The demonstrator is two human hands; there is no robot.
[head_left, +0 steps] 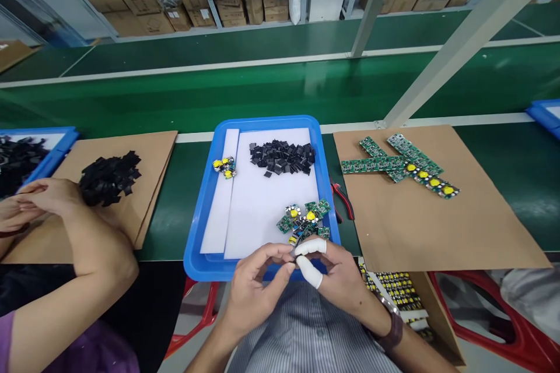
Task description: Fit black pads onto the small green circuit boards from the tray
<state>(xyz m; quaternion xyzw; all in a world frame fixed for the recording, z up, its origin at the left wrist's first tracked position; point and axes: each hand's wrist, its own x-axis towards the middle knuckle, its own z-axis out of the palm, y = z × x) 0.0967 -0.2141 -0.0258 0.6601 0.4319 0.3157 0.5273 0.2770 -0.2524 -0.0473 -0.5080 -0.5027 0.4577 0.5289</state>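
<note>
Over the front rim of a blue tray [199,198], my left hand [262,288] and my right hand [335,280] meet at the fingertips. Both are closed in a pinch around something tiny and dark, mostly hidden by the fingers. White covers sit on the right thumb and forefinger. Just beyond the fingers lies a cluster of small green circuit boards [306,218] with yellow parts. A heap of small black pieces [282,156] spreads over the tray's white lining, and a few yellow-topped boards [224,166] lie at its left.
Right of the tray are red-handled pliers [343,201] and cardboard [420,233] bearing strips of joined circuit boards [400,163]. Below, a box [444,326] holds rows of boards. At left, a co-worker's arm [94,250] rests by a black pile [109,178]. A slanted metal post [459,41] rises behind.
</note>
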